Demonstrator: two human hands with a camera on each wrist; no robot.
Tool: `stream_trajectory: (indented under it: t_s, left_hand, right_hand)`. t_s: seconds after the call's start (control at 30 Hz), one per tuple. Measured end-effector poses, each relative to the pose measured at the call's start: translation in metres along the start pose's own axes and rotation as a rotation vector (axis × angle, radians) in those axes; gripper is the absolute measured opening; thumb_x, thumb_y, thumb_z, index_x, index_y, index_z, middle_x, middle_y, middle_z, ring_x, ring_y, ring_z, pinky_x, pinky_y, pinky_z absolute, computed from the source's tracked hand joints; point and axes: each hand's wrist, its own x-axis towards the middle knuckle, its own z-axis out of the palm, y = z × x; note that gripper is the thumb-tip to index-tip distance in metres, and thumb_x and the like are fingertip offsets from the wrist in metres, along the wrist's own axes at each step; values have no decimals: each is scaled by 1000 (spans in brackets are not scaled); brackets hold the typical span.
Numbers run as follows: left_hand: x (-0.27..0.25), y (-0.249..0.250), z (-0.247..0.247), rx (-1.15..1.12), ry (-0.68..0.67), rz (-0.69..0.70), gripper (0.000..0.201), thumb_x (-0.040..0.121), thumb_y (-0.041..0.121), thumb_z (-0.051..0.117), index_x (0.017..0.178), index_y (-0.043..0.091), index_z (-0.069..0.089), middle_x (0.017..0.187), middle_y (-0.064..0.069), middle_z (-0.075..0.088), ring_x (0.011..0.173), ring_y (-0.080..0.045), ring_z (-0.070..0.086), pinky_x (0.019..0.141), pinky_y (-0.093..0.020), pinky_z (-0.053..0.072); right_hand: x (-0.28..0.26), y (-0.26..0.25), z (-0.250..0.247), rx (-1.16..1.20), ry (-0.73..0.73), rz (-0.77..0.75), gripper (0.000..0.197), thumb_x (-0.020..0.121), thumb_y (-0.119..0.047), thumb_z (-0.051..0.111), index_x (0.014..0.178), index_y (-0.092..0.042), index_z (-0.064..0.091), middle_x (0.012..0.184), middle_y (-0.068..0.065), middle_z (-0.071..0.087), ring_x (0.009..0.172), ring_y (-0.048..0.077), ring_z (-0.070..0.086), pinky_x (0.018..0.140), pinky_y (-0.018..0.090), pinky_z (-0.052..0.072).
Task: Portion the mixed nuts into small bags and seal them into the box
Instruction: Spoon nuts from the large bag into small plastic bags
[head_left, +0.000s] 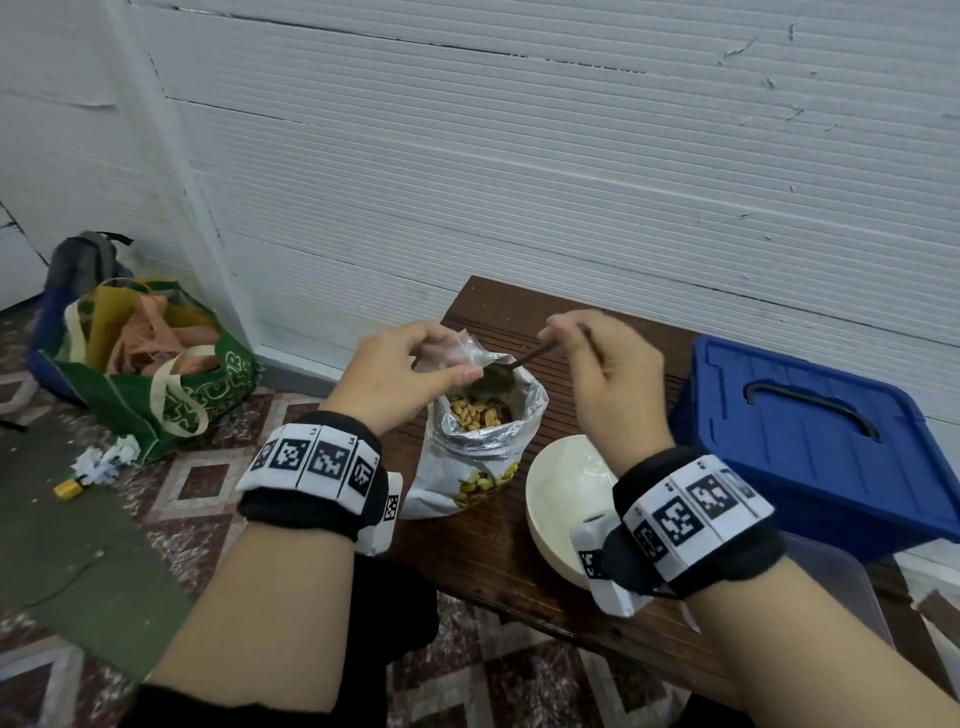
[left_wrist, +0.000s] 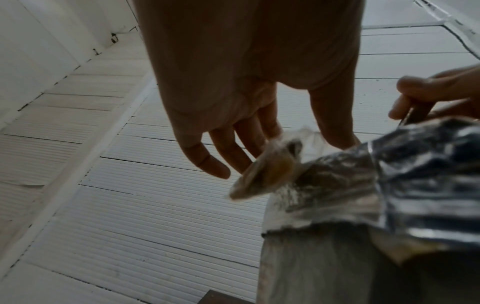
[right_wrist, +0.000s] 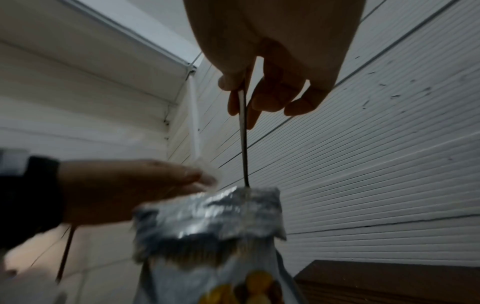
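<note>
An open foil nut bag (head_left: 483, 441) stands on the wooden table (head_left: 498, 561), with nuts (head_left: 475, 413) showing inside. My left hand (head_left: 449, 364) pinches a small clear bag (head_left: 460, 345) just above the foil bag's mouth; in the left wrist view the small bag (left_wrist: 267, 172) hangs from thumb and fingers. My right hand (head_left: 566, 338) grips a dark spoon (head_left: 530, 357) by its handle, its scoop end over the nuts. In the right wrist view the spoon (right_wrist: 244, 144) dips into the foil bag (right_wrist: 207, 222). The blue box (head_left: 810, 431), lid on, sits at the right.
A white bowl (head_left: 556, 499) stands in front of the foil bag, under my right wrist. A clear plastic container (head_left: 836, 582) sits at the table's near right. On the floor to the left are a green tote bag (head_left: 156, 384) and crumpled paper (head_left: 104, 462). A white wall backs the table.
</note>
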Motion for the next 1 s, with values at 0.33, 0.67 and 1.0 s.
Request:
stream_trajectory:
  t_s: [0.33,0.67,1.0]
  left_hand:
    - [0,0,1,10,-3,-25,42,74,45,75,109,28,61,102,14,64,101,-4,58,84,-17,41]
    - [-2,5,3,11,-16,-49,43,74,42,76,111,24,64,104,11,65,104,-5,56,88,-23,38]
    - [-2,8,5,24,11,-38,32,76,40,76,103,29,60,91,23,57,85,10,50,63,-4,35]
  right_hand:
    - [-18,15,27,-223,-263,-157,35,95,-48,41,92,-31,72,80,-16,68,79,16,59,78,45,45]
    - [-13,7,18,9,-17,321,29,97,-32,52,75,-22,68,70,-4,70,69,11,66,66,11,44]
    - [-6,10,2,30,121,596,35,100,-34,44,80,-18,68,64,-2,67,61,3,57,53,8,35]
